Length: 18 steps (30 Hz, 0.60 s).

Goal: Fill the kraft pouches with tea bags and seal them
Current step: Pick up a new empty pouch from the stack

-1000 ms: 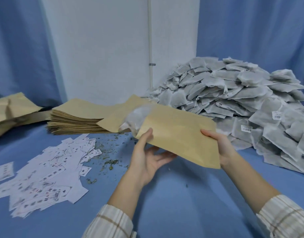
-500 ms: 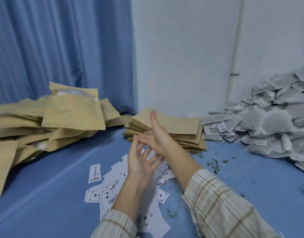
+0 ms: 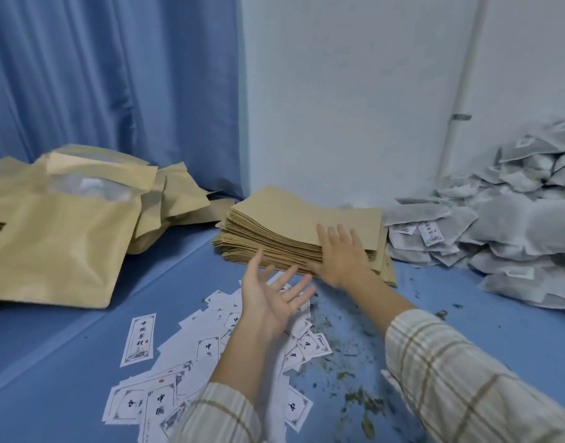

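A stack of flat empty kraft pouches (image 3: 284,219) lies at the back centre of the blue table. My right hand (image 3: 340,257) rests flat on the stack's near right corner, fingers straight. Just in front of the stack, my left hand (image 3: 273,302) hovers palm up with fingers spread and holds nothing. Filled kraft pouches (image 3: 60,238) are piled at the left, one showing a clear window. A heap of grey tea bags (image 3: 504,225) covers the right side against the wall.
White printed paper labels (image 3: 166,388) are scattered on the blue table (image 3: 51,362) under my left forearm. Loose tea crumbs (image 3: 348,375) lie right of them. A white wall with a pipe (image 3: 460,100) and blue curtains (image 3: 99,75) close off the back.
The filled pouch I held in both hands a second ago is gone from them. The view swung left. My right hand moved onto the empty pouch stack; my left hand stays free.
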Available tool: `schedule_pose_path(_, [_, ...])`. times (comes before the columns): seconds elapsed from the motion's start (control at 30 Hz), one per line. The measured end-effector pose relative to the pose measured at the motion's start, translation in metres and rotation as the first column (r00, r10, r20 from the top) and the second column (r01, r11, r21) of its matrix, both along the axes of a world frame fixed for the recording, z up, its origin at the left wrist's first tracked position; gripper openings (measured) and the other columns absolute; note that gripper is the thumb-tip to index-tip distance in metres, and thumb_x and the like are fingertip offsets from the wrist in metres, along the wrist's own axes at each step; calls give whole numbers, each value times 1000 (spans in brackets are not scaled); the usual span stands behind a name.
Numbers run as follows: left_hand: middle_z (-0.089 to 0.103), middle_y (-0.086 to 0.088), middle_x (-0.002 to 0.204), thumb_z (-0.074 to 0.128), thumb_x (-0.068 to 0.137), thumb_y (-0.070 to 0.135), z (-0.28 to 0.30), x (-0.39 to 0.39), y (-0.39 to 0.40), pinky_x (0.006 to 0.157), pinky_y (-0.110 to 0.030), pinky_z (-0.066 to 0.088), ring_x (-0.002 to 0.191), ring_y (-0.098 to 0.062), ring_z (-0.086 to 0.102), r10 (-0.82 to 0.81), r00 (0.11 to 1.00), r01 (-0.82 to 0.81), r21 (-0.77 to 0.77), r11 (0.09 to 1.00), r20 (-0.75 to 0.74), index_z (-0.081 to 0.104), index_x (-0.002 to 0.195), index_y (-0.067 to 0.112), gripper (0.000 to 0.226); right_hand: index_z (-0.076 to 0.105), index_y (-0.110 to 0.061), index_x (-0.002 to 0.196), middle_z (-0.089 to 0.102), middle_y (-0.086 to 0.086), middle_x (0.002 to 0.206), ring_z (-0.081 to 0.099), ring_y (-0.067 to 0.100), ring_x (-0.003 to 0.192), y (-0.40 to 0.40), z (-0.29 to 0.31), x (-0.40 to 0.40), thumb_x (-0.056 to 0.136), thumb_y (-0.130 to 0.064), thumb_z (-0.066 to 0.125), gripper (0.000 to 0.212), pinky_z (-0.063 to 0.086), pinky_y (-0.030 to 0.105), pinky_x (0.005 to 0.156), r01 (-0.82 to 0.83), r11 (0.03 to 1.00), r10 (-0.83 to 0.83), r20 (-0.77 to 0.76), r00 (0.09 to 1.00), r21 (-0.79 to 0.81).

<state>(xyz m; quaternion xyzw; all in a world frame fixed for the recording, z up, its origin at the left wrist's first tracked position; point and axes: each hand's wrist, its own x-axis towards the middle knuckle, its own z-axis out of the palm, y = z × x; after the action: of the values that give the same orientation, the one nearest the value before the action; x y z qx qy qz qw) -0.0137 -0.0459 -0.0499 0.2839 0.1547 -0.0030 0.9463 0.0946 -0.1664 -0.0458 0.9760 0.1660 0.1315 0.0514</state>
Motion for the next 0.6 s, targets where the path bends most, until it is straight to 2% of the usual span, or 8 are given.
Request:
schedule_pose_path(0.07, [59, -23, 119, 64, 84, 44, -3, 2, 2, 78, -54, 54, 96, -46, 64, 20, 1000, -20, -13, 1000, -16, 40, 129, 13, 60, 5, -14, 150, 25, 6, 153, 17, 25, 142, -8, -7, 3, 95, -55, 33, 74, 7, 43, 116, 40, 999, -41, -36, 999, -32])
schedule_pose_path(0.13, [58, -24, 121, 65, 84, 41, -5, 2, 0, 78, -53, 54, 98, -45, 63, 35, 999, -36, -3, 999, -30, 39, 131, 13, 60, 39, -20, 138, 56, 3, 128, 49, 22, 120, -16, -12, -1, 95, -48, 44, 52, 31, 36, 105, -44, 998, 49, 175, 983, -33])
schedule_pose_path(0.2, [55, -25, 123, 66, 84, 37, -7, 0, -4, 79, -52, 53, 100, -45, 61, 44, 998, -44, 9, 999, -40, 36, 134, 14, 62, 71, -26, 91, 71, -5, 75, 64, 19, 72, -24, -10, -13, 81, -38, 71, 15, 47, 27, 72, -163, 987, 149, 493, 857, -15])
schedule_pose_path(0.23, [54, -25, 123, 67, 84, 36, -6, -2, -7, 79, -50, 53, 102, -45, 61, 42, 998, -41, 10, 999, -40, 34, 135, 15, 64, 72, -25, 73, 66, -7, 57, 61, 18, 56, -28, -11, -18, 74, -31, 79, 9, 47, 24, 60, -254, 967, 193, 597, 778, 18])
schedule_pose_path(0.27, [54, -25, 123, 68, 83, 35, -5, -3, -11, 80, -49, 53, 102, -44, 60, 38, 999, -37, 12, 999, -32, 33, 135, 15, 66, 72, -23, 67, 62, -6, 50, 59, 19, 50, -33, -12, -24, 71, -25, 82, 11, 46, 23, 55, -337, 940, 227, 660, 716, 42])
schedule_pose_path(0.37, [52, -24, 124, 70, 78, 34, 2, -10, -18, 86, -48, 52, 103, -43, 60, 19, 1000, -19, 45, 999, 19, 36, 130, 17, 65, 73, -17, 72, 61, -2, 53, 59, 22, 50, -48, -13, -40, 73, -13, 79, 8, 47, 25, 48, -498, 864, 293, 740, 605, 65])
schedule_pose_path(0.47, [58, -19, 119, 68, 77, 33, 9, -17, -22, 90, -48, 51, 103, -41, 61, -32, 995, 21, 106, 994, 99, 50, 119, 15, 49, 73, -13, 75, 63, 1, 58, 58, 23, 50, -65, -12, -61, 75, -8, 76, 6, 47, 28, 43, -603, 798, 368, 771, 519, 25])
schedule_pose_path(0.6, [59, -19, 124, 44, 98, 12, 14, -29, -32, 75, -45, 52, 105, -36, 60, 16, 990, -36, 140, 990, 139, 45, 132, 6, 34, 74, -14, 76, 65, 1, 61, 60, 22, 51, -91, -8, -94, 72, -5, 77, 10, 49, 28, 46, -663, 738, 531, 715, 455, -126])
